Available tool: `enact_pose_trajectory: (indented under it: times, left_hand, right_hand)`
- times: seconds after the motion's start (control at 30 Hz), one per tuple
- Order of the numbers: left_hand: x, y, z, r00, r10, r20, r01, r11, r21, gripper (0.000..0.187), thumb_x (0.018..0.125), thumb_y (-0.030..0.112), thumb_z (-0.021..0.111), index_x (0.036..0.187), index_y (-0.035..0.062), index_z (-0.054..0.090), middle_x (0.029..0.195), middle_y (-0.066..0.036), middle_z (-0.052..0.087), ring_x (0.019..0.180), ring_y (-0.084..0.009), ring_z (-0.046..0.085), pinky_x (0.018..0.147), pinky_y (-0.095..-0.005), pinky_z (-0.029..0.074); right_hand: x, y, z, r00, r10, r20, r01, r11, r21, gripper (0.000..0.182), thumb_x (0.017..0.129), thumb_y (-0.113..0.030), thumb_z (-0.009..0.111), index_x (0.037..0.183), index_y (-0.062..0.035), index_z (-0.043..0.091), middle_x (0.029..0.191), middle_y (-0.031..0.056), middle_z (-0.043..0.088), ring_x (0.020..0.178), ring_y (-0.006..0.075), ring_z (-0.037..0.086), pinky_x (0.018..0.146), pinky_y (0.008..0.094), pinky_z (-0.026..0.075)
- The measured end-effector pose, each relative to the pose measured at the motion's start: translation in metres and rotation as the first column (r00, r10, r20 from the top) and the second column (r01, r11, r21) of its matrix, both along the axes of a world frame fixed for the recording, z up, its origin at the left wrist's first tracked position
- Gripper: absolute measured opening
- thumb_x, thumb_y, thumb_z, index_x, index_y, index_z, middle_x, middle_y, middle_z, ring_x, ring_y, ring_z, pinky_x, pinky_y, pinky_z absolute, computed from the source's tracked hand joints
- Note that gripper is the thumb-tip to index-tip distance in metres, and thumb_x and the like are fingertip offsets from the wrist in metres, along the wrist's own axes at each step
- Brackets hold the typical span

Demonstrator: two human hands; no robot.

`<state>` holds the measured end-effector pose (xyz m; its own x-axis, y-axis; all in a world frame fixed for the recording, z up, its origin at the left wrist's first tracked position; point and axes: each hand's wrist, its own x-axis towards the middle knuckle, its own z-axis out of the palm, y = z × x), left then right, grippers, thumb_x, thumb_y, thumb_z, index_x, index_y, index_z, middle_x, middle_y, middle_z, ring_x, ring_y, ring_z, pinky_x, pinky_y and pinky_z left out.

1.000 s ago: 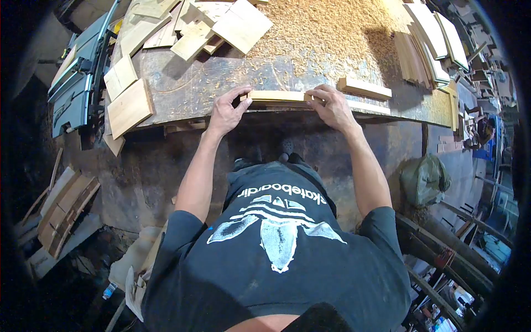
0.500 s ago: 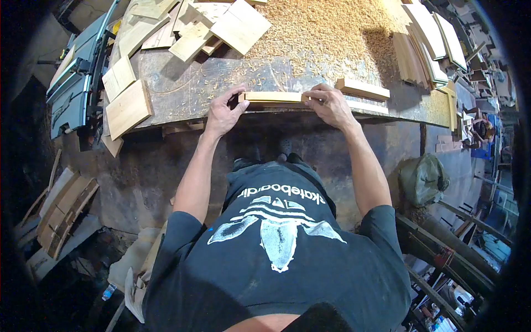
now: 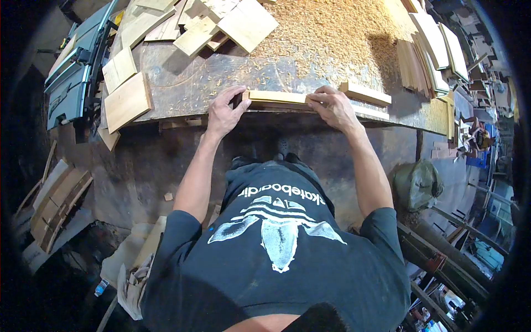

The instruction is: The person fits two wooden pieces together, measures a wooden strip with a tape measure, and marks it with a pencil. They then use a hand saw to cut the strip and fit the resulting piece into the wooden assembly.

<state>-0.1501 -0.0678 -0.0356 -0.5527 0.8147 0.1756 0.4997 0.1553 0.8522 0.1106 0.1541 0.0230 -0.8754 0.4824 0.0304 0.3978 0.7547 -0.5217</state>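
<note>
A narrow wooden strip (image 3: pixel 277 97) lies lengthwise between my hands at the front edge of the workbench (image 3: pixel 188 102). My left hand (image 3: pixel 224 112) pinches its left end between thumb and fingers. At the right end, my right hand (image 3: pixel 335 108) grips the strip with thumb and fingertips. Just beyond my right hand rests a thicker wooden block (image 3: pixel 365 94), with a thin pale strip (image 3: pixel 371 113) in front of it.
Loose boards (image 3: pixel 248 25) lie at the back left, and two more (image 3: pixel 128 103) at the left edge. Wood shavings (image 3: pixel 326 39) cover the back. Stacked boards (image 3: pixel 428 41) stand right. A green bag (image 3: pixel 417 185) sits below right. A person (image 3: pixel 480 138) is at far right.
The view has shifted slightly. Both hands still hold the strip's ends, and the strip's right end appears slightly lower than before.
</note>
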Motion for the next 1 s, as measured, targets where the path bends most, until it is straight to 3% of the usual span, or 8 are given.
enact_pose_trajectory:
  times: [0.17,0.27,0.33,0.67,0.77,0.9,1.0]
  left_hand:
    - [0.001,0.002,-0.004,0.997,-0.010,0.072,0.008,1.000,0.030,0.034,0.086,0.016,0.083,0.118,0.0053,0.076,0.125,-0.015,0.074,0.121,-0.0292,0.068,0.107,-0.0388,0.052]
    - [-0.001,0.002,-0.007,0.999,-0.042,-0.011,0.043,0.996,0.083,0.032,0.086,0.015,0.082,0.117,0.0060,0.077,0.122,-0.014,0.075,0.120,-0.0290,0.069,0.106,-0.0392,0.052]
    - [-0.002,0.003,-0.006,0.998,-0.062,-0.002,0.062,0.994,0.087,0.031,0.087,0.015,0.081,0.117,0.0062,0.077,0.122,-0.013,0.075,0.119,-0.0292,0.069,0.105,-0.0397,0.053]
    - [-0.002,0.003,0.001,0.993,-0.096,-0.074,0.101,0.993,0.063,0.036,0.087,0.016,0.081,0.121,0.0071,0.075,0.124,-0.014,0.074,0.120,-0.0315,0.068,0.106,-0.0411,0.052]
    - [-0.001,0.004,0.004,0.996,-0.088,-0.028,0.089,0.996,0.020,0.037,0.086,0.015,0.081,0.122,0.0069,0.075,0.125,-0.014,0.074,0.122,-0.0313,0.067,0.107,-0.0410,0.051]
    - [0.001,0.003,0.010,0.995,-0.085,-0.058,0.085,0.996,-0.003,0.038,0.086,0.014,0.081,0.122,0.0061,0.074,0.126,-0.014,0.073,0.123,-0.0315,0.066,0.107,-0.0408,0.051]
    - [0.001,0.004,0.006,0.998,-0.058,-0.022,0.058,0.998,-0.020,0.040,0.086,0.014,0.080,0.124,0.0050,0.073,0.127,-0.015,0.073,0.122,-0.0321,0.067,0.107,-0.0408,0.051]
  right_hand:
    - [0.000,0.000,0.002,1.000,-0.011,0.025,0.012,1.000,-0.029,0.021,0.094,-0.026,0.071,0.108,-0.0145,0.081,0.107,0.0090,0.073,0.097,0.0325,0.071,0.087,0.0434,0.057]
    - [0.001,0.002,-0.001,0.991,0.132,-0.017,-0.130,0.988,0.090,0.021,0.094,-0.026,0.071,0.109,-0.0137,0.081,0.109,0.0091,0.074,0.098,0.0322,0.071,0.087,0.0431,0.057]
    - [0.001,0.001,-0.005,1.000,-0.013,0.025,0.014,1.000,-0.015,0.022,0.095,-0.025,0.071,0.110,-0.0137,0.081,0.111,0.0090,0.074,0.098,0.0321,0.071,0.087,0.0429,0.057]
    - [0.003,0.003,-0.001,0.999,0.015,0.033,-0.016,0.999,0.033,0.024,0.096,-0.023,0.068,0.115,-0.0124,0.080,0.114,0.0115,0.073,0.103,0.0340,0.071,0.090,0.0434,0.056]
    - [0.003,0.003,0.008,0.997,0.072,0.017,-0.072,0.997,-0.024,0.027,0.097,-0.021,0.070,0.119,-0.0073,0.076,0.113,0.0141,0.072,0.104,0.0371,0.069,0.089,0.0440,0.055]
    - [0.008,0.011,0.000,0.999,0.053,-0.005,-0.053,0.999,-0.003,0.028,0.098,-0.021,0.069,0.119,-0.0054,0.076,0.115,0.0149,0.072,0.105,0.0377,0.069,0.090,0.0437,0.055]
    - [0.011,0.018,0.009,0.999,-0.035,0.026,0.037,0.995,-0.087,0.030,0.098,-0.022,0.068,0.121,-0.0052,0.075,0.113,0.0163,0.072,0.103,0.0381,0.069,0.090,0.0445,0.055]
